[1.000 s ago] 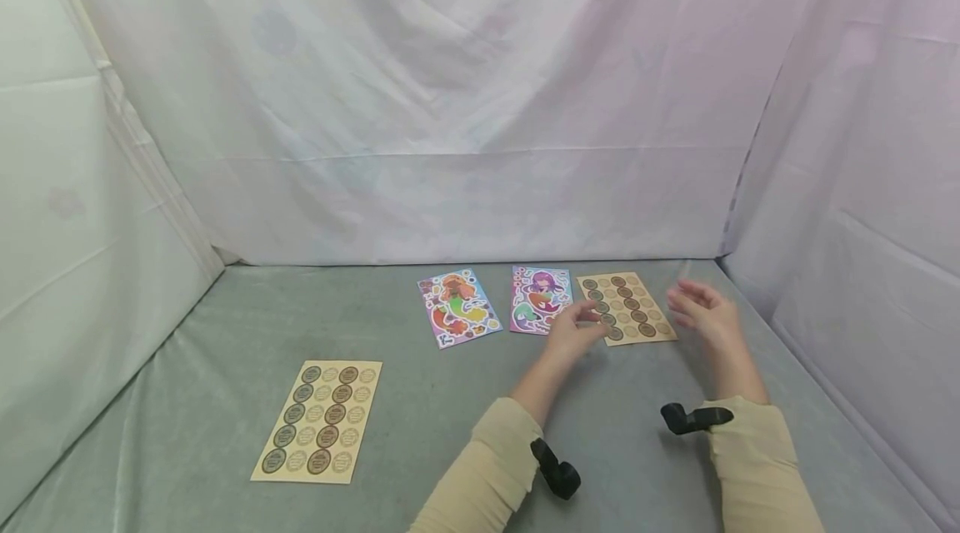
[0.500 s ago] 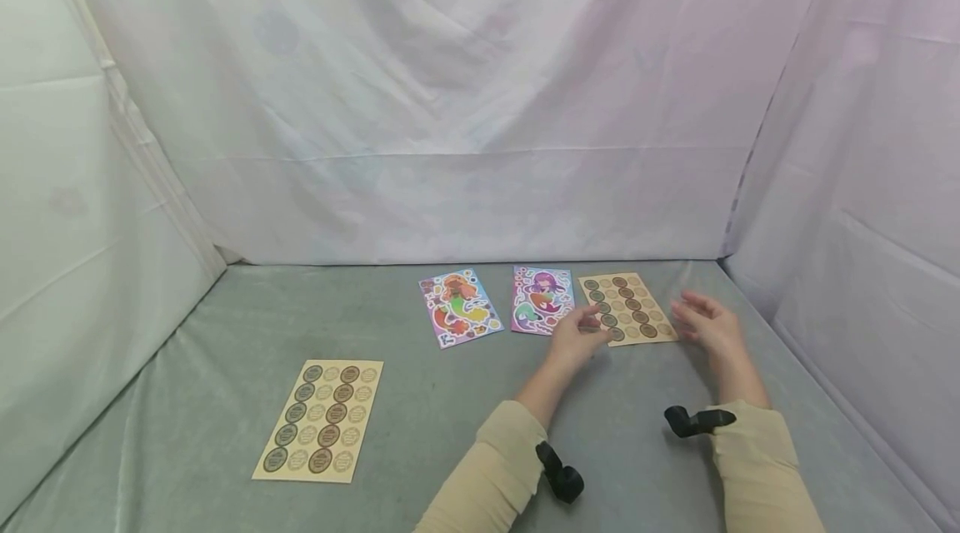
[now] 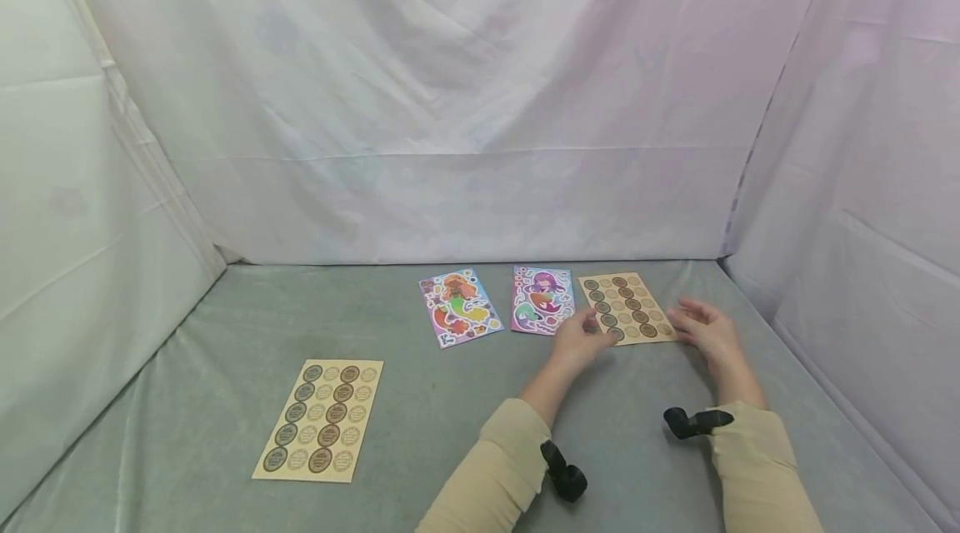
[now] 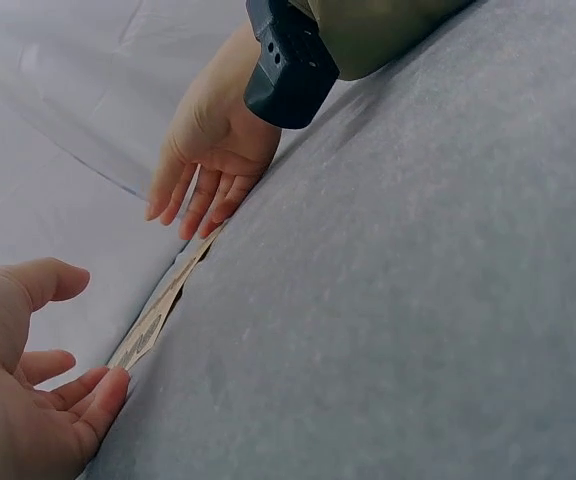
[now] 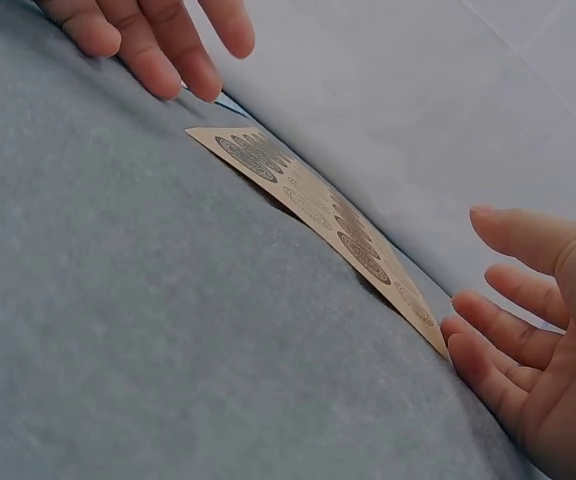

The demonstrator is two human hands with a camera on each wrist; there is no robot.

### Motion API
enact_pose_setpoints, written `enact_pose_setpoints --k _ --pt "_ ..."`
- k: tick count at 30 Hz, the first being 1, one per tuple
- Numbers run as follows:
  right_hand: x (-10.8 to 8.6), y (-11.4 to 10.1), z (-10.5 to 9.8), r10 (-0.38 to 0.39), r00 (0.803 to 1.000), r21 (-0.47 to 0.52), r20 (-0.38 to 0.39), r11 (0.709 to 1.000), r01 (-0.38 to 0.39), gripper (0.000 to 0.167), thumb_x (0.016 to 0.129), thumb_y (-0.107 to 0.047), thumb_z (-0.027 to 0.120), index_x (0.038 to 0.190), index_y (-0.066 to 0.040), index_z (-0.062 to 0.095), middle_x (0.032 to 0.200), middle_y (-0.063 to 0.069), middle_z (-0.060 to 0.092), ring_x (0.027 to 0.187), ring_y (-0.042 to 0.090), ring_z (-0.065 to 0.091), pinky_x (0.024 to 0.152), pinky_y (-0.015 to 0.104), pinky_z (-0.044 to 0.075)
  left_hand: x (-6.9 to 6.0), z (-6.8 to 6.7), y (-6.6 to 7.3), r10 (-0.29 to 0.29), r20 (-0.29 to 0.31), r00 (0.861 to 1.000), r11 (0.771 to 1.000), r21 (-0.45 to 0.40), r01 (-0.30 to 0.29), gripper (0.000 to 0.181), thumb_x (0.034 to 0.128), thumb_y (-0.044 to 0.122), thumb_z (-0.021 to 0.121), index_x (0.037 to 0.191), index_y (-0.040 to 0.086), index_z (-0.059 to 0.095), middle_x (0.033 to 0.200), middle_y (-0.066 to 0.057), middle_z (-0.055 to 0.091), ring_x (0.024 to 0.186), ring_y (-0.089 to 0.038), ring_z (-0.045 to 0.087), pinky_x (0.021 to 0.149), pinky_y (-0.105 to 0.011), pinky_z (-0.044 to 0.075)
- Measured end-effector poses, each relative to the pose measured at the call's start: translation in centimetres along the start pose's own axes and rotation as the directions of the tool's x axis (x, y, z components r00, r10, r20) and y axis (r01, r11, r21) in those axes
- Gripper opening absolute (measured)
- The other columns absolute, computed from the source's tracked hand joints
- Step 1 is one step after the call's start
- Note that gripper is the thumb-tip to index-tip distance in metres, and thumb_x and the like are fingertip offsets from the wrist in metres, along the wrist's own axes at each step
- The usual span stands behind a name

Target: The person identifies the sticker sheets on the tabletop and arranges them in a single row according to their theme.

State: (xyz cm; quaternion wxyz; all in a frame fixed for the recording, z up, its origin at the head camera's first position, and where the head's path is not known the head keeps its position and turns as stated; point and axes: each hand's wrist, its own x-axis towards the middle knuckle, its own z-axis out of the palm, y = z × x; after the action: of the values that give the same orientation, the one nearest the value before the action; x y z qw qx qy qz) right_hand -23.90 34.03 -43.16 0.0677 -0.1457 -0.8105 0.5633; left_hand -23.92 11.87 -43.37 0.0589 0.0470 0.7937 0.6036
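A tan sheet of round stickers [image 3: 628, 306] lies at the back right of the table, its near edge bowed slightly up in the right wrist view. My left hand [image 3: 579, 341] is by its near left corner, fingers loosely bent and the thumb apart. Whether those fingers touch the paper cannot be told. At the sheet's near right corner, the fingertips of my right hand [image 5: 538, 350] appear to touch the edge, thumb raised. Neither hand grips the sheet.
Two colourful mermaid sticker sheets, one orange-haired [image 3: 461, 308] and one purple-haired [image 3: 542, 300], lie left of the hands. A second tan sticker sheet [image 3: 318, 422] is at the front left. White cloth walls [image 3: 465, 208] border the grey table [image 3: 420, 425].
My right hand has come down and slightly inward to the tan sheet's right corner. My left hand has lowered a little at the left corner. The sheets have stayed in place.
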Motion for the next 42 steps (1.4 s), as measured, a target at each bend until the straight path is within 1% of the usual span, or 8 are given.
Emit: enact_pose_setpoints --k 5,11,17,21,28,32,36,42 --pt "0.1 0.2 0.2 0.013 1.000 -0.037 -0.027 0.999 -0.014 0.063 0.094 -0.023 0.062 0.144 0.005 0.035 0.137 0.029 0.045 0.080 -0.005 0.051 0.068 0.015 0.050 -0.2 0.1 0.3 -0.021 0.013 1.000 0.999 0.036 0.021 0.061 0.0741 0.020 0.081 0.129 0.005 0.058 0.110 -0.005 0.064 0.103 -0.023 0.060 0.088 -0.037 0.049" --pt "0.1 0.2 0.2 0.022 0.999 -0.093 -0.026 0.995 -0.024 0.064 0.091 -0.021 0.064 0.143 0.005 0.037 0.134 0.030 0.047 0.075 -0.005 0.051 0.058 0.009 0.046 -0.3 0.2 0.4 -0.016 0.017 1.000 0.998 0.063 0.015 0.064 0.0733 0.019 0.081 0.130 0.003 0.057 0.112 -0.006 0.064 0.103 -0.022 0.059 0.088 -0.035 0.048" --pt "0.3 0.2 0.0 -0.031 0.999 -0.138 0.032 0.990 0.036 0.063 0.091 -0.019 0.065 0.141 0.009 0.038 0.132 0.032 0.047 0.075 -0.008 0.051 0.065 0.014 0.049 -0.3 0.2 0.5 0.008 0.034 0.999 0.996 0.090 -0.011 0.065 0.0739 0.018 0.081 0.132 0.001 0.055 0.117 -0.009 0.063 0.107 -0.023 0.058 0.091 -0.035 0.047" --pt "0.5 0.3 0.0 -0.058 0.996 -0.190 0.066 0.979 0.070 0.062 0.091 -0.019 0.064 0.140 0.011 0.038 0.130 0.033 0.048 0.076 -0.004 0.054 0.066 0.017 0.050 -0.3 0.4 0.5 0.020 0.046 0.999 0.992 0.124 -0.025 0.067 0.0748 0.019 0.080 0.134 0.001 0.053 0.123 -0.011 0.061 0.115 -0.025 0.056 0.095 -0.035 0.045" --pt "0.5 0.2 -0.1 -0.051 0.996 -0.244 0.074 0.967 0.068 0.063 0.091 -0.020 0.065 0.140 0.010 0.038 0.130 0.031 0.050 0.081 0.005 0.057 0.065 0.018 0.049 -0.7 0.8 0.8 0.022 0.059 0.998 0.987 0.159 -0.032 0.069 0.0745 0.020 0.081 0.134 0.001 0.052 0.126 -0.011 0.059 0.116 -0.024 0.054 0.098 -0.034 0.043" --pt "0.3 0.2 -0.2 -0.057 0.994 -0.248 0.090 0.966 0.078 0.065 0.091 -0.022 0.065 0.140 0.010 0.037 0.130 0.032 0.050 0.084 0.008 0.059 0.066 0.018 0.049 -0.8 1.0 0.8 0.025 0.063 0.998 0.989 0.141 -0.034 0.069 0.0739 0.019 0.081 0.133 0.000 0.052 0.124 -0.011 0.060 0.114 -0.023 0.055 0.097 -0.033 0.043" --pt "0.4 0.2 -0.2 -0.053 0.995 -0.243 0.090 0.967 0.073 0.067 0.091 -0.024 0.066 0.140 0.010 0.037 0.130 0.032 0.049 0.087 0.011 0.061 0.066 0.018 0.049 -0.9 1.0 0.8 0.020 0.060 0.998 0.994 0.107 -0.026 0.068 0.0741 0.020 0.081 0.133 0.001 0.053 0.126 -0.011 0.059 0.116 -0.025 0.054 0.098 -0.035 0.043" --pt "0.4 0.2 -0.1 -0.037 0.997 -0.235 0.072 0.971 0.053 0.065 0.092 -0.023 0.065 0.141 0.009 0.037 0.131 0.031 0.050 0.090 0.015 0.061 0.066 0.017 0.049 -1.2 1.1 0.9 -0.025 0.038 0.999 0.999 0.022 0.024 0.066 0.0741 0.019 0.081 0.133 0.004 0.055 0.129 -0.011 0.057 0.121 -0.027 0.051 0.101 -0.039 0.040"
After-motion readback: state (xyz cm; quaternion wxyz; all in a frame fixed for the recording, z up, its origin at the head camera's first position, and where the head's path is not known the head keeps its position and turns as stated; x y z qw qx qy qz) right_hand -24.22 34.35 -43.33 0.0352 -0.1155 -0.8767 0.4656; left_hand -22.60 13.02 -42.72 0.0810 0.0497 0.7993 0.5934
